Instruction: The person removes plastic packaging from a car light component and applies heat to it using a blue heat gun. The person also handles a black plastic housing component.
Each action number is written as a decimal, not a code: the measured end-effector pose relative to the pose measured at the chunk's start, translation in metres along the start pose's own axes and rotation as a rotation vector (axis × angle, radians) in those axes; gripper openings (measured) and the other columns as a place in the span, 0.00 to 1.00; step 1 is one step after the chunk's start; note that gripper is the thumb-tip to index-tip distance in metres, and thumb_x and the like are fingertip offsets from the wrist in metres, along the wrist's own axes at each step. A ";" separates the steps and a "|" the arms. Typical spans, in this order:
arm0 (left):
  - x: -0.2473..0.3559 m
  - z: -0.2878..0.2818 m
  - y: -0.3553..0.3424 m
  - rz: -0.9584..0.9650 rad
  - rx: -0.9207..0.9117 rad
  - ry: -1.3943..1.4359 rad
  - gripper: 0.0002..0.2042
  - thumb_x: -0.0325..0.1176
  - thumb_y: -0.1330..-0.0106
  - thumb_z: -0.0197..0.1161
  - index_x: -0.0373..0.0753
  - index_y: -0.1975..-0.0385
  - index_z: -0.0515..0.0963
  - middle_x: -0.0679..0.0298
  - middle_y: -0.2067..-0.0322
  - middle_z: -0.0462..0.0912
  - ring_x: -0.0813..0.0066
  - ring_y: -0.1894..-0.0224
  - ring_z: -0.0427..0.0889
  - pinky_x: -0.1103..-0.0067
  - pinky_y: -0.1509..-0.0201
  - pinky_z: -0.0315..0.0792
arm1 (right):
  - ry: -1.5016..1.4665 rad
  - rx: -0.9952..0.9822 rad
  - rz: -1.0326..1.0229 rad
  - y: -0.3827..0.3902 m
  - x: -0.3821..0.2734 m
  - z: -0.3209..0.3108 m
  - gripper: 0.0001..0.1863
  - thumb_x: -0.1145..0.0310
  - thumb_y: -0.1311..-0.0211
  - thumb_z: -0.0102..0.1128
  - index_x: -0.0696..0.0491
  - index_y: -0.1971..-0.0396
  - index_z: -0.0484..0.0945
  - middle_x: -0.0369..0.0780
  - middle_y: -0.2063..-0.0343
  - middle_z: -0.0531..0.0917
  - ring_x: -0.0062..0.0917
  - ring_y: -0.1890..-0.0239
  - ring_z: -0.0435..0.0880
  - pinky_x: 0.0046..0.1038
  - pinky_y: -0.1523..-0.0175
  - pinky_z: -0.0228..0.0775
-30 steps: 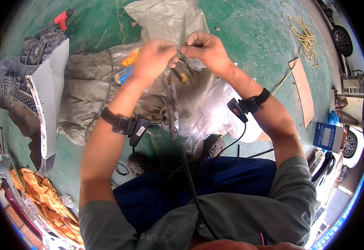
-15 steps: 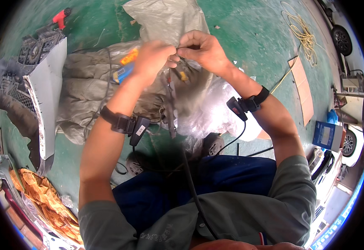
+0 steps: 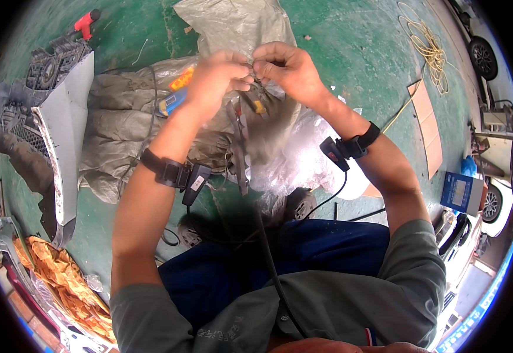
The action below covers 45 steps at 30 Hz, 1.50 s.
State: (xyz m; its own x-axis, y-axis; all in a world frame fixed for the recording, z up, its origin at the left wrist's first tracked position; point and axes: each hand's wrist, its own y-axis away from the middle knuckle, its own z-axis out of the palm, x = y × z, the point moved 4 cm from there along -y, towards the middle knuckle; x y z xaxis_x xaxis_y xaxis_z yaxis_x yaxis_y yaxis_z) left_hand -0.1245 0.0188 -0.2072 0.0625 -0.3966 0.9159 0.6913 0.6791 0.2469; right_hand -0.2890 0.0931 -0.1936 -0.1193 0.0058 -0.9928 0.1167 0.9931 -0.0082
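My left hand (image 3: 218, 79) and my right hand (image 3: 288, 67) meet over the middle of the crumpled beige sheeting (image 3: 124, 109). Bent fingers and thumbs are drawn together on both hands, tip near tip. Something small and dark sits between them, too small and blurred to name. Below the hands lies a long, narrow dark strip (image 3: 239, 147), running toward my feet. A small yellow piece (image 3: 259, 107) shows beside its upper end. Next to my left wrist are an orange-yellow packet (image 3: 182, 79) and a blue packet (image 3: 173, 102), partly covered by the arm.
A grey car bumper (image 3: 68, 135) stands at the left, with a red power tool (image 3: 86, 25) beyond it. Brown crumpled paper (image 3: 62, 288) lies lower left. At the right are a coiled yellow cord (image 3: 430, 50), flat cardboard (image 3: 427, 129) and a blue box (image 3: 462, 191).
My fingertips have spread slightly, and my left hand has shifted a little to the left. The things on the floor stay as they were.
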 end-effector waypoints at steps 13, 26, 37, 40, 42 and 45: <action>-0.002 0.002 -0.001 -0.049 -0.031 0.056 0.09 0.27 0.31 0.61 0.35 0.54 0.78 0.62 0.59 0.84 0.74 0.60 0.83 0.78 0.53 0.79 | 0.012 -0.072 0.067 -0.012 -0.005 -0.024 0.11 0.68 0.29 0.61 0.59 0.53 0.81 0.37 0.65 0.86 0.17 0.65 0.83 0.22 0.58 0.77; -0.015 0.001 -0.007 -0.161 0.046 0.162 0.08 0.27 0.35 0.51 0.35 0.62 0.77 0.58 0.61 0.84 0.69 0.59 0.83 0.74 0.53 0.78 | 1.100 -0.205 0.114 -0.009 0.119 -0.096 0.13 0.61 0.39 0.56 0.48 0.61 0.85 0.44 0.62 0.87 0.44 0.55 0.84 0.39 0.48 0.76; -0.021 -0.004 -0.002 -0.232 0.016 0.281 0.21 0.39 0.32 0.49 0.26 0.53 0.78 0.50 0.58 0.85 0.61 0.56 0.84 0.70 0.48 0.78 | 1.348 -0.420 0.470 -0.012 0.131 -0.043 0.15 0.57 0.38 0.56 0.46 0.57 0.85 0.43 0.52 0.85 0.40 0.49 0.84 0.41 0.45 0.78; -0.019 -0.004 -0.002 -0.238 0.018 0.286 0.22 0.40 0.32 0.49 0.26 0.53 0.78 0.50 0.57 0.85 0.60 0.56 0.84 0.70 0.48 0.78 | 1.200 -0.214 0.220 -0.012 0.151 -0.056 0.13 0.57 0.36 0.55 0.47 0.62 0.84 0.43 0.57 0.87 0.42 0.53 0.85 0.42 0.48 0.78; -0.018 -0.004 -0.003 -0.234 0.023 0.288 0.22 0.40 0.32 0.49 0.26 0.53 0.78 0.50 0.57 0.85 0.60 0.56 0.84 0.70 0.47 0.78 | 1.202 -0.190 0.029 -0.010 0.153 -0.060 0.12 0.58 0.36 0.54 0.47 0.63 0.83 0.43 0.60 0.87 0.43 0.55 0.86 0.43 0.49 0.78; -0.019 -0.015 -0.003 -0.236 0.091 0.289 0.22 0.40 0.32 0.50 0.26 0.53 0.78 0.49 0.58 0.84 0.60 0.56 0.83 0.69 0.47 0.78 | 1.183 -0.211 0.047 -0.010 0.141 -0.047 0.12 0.58 0.35 0.53 0.48 0.63 0.82 0.44 0.62 0.87 0.44 0.56 0.86 0.43 0.50 0.78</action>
State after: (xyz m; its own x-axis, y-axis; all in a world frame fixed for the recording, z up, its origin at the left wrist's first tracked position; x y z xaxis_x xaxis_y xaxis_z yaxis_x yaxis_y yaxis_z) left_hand -0.1171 0.0155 -0.2301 0.1192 -0.6976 0.7065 0.6448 0.5955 0.4792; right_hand -0.3532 0.0896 -0.3283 -0.9631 0.0361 -0.2668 -0.0057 0.9880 0.1542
